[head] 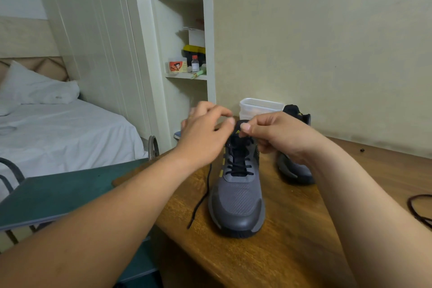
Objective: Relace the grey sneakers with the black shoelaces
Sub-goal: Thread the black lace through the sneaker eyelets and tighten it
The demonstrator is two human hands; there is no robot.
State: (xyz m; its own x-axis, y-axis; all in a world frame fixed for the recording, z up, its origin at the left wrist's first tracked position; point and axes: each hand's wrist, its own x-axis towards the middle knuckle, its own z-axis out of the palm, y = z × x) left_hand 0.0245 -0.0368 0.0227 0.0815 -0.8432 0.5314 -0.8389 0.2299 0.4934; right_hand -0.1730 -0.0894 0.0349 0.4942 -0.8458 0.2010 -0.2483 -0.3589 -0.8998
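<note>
A grey sneaker (237,201) stands on the wooden table (292,241), toe toward me, with a black shoelace (239,166) crossed through its eyelets. One loose lace end (201,201) trails down the shoe's left side onto the table. My left hand (203,134) hovers at the top left of the tongue with fingers curled, thumb meeting forefinger. My right hand (278,134) pinches the lace at the top right eyelet. A second grey sneaker (293,166) stands behind my right hand, mostly hidden.
A clear plastic tub (259,107) sits behind the shoes by the wall. A dark cord (418,208) lies at the table's right edge. A teal board (58,196) overlaps the table's left side. A bed and shelves stand beyond.
</note>
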